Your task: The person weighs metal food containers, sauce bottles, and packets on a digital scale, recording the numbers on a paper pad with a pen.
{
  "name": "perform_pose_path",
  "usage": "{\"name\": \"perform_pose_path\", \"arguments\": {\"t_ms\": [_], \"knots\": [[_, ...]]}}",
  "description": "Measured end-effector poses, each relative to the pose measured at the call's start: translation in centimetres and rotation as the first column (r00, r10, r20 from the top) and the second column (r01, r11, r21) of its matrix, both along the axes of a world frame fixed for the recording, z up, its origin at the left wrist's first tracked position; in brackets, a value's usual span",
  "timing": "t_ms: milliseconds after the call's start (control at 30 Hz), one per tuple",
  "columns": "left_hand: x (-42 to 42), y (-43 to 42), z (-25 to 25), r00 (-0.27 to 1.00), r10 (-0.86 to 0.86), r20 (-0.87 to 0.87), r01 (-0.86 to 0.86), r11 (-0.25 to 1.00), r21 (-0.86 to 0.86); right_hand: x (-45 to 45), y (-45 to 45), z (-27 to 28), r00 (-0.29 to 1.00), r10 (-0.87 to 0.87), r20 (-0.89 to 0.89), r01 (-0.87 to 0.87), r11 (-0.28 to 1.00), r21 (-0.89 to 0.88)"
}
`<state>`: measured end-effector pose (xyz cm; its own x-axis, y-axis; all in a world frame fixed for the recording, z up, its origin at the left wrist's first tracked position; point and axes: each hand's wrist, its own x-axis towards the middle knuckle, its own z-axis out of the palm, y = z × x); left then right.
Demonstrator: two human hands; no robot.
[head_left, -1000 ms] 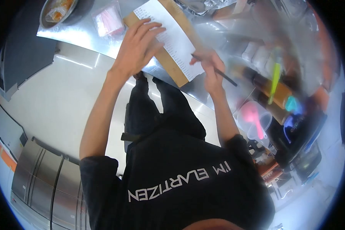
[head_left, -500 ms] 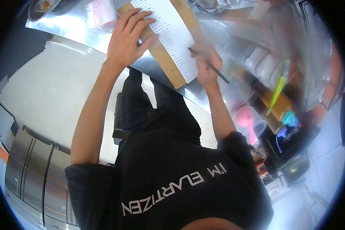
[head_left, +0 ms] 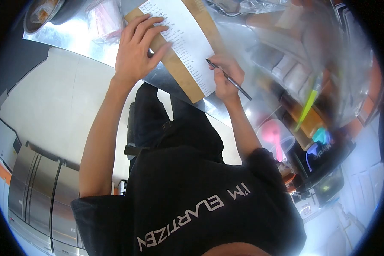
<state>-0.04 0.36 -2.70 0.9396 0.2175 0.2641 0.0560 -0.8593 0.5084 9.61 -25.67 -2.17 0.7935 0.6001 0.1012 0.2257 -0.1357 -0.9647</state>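
A long white sheet of paper [head_left: 187,47] with lines of handwriting along its left side lies on a brown board [head_left: 181,77], which rests on the metal table. My left hand [head_left: 136,47] lies on the board and the paper's left edge, fingers spread. My right hand [head_left: 228,79] is closed around a dark pen [head_left: 234,83] at the sheet's right edge. The pen's tip points toward the paper; whether it touches is too small to tell.
A clear packet with pink-and-white contents [head_left: 104,21] and a metal bowl [head_left: 40,17] are at the upper left. On the right stand a clear tub [head_left: 286,136] holding a pink scoop [head_left: 275,138], a yellow-green utensil [head_left: 309,102], and bottles. Plastic wrapping [head_left: 251,6] lies at the top.
The view has shifted a little, so the table things sit slightly left and lower. My right hand still holds the pen over the paper, and my left hand stays on the sheet.
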Motion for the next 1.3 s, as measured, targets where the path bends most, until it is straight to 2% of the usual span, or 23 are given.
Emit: {"name": "perform_pose_path", "arguments": {"t_ms": [333,533,633,733,833,1033,1133,1300], "knots": [[0.0,0.0,-0.1,1.000,0.007,-0.007,-0.007,1.000,0.012,0.2,-0.3,0.0,0.998,0.028,0.056,-0.027,0.999,-0.022],[0.1,0.1,-0.1,1.000,0.008,0.009,-0.008,1.000,0.021,0.2,0.0,0.7,0.999,0.039,-0.001,-0.039,0.999,-0.028],[0.0,0.2,0.0,1.000,0.008,0.002,-0.008,1.000,0.013,0.2,0.8,2.1,0.952,-0.059,-0.301,0.080,0.995,0.057],[0.0,0.1,0.2,1.000,0.014,0.001,-0.014,1.000,-0.005,0.8,1.6,3.7,0.964,-0.055,-0.261,0.042,0.997,-0.058],[0.0,0.1,0.3,1.000,0.013,0.008,-0.012,1.000,-0.029,1.4,4.1,4.3,0.991,0.068,-0.118,-0.066,0.998,0.016],[-0.2,0.4,-0.2,1.000,0.004,0.012,-0.004,1.000,-0.008,2.6,5.9,2.4,0.968,0.203,0.146,-0.187,0.976,-0.115],[0.1,0.2,0.1,1.000,-0.005,0.000,0.005,1.000,0.004,2.9,5.0,1.1,0.961,0.227,0.156,-0.203,0.967,-0.153],[0.3,0.1,0.3,1.000,-0.017,-0.017,0.018,1.000,0.017,2.6,4.9,0.9,0.971,0.211,0.109,-0.201,0.975,-0.097]]}}
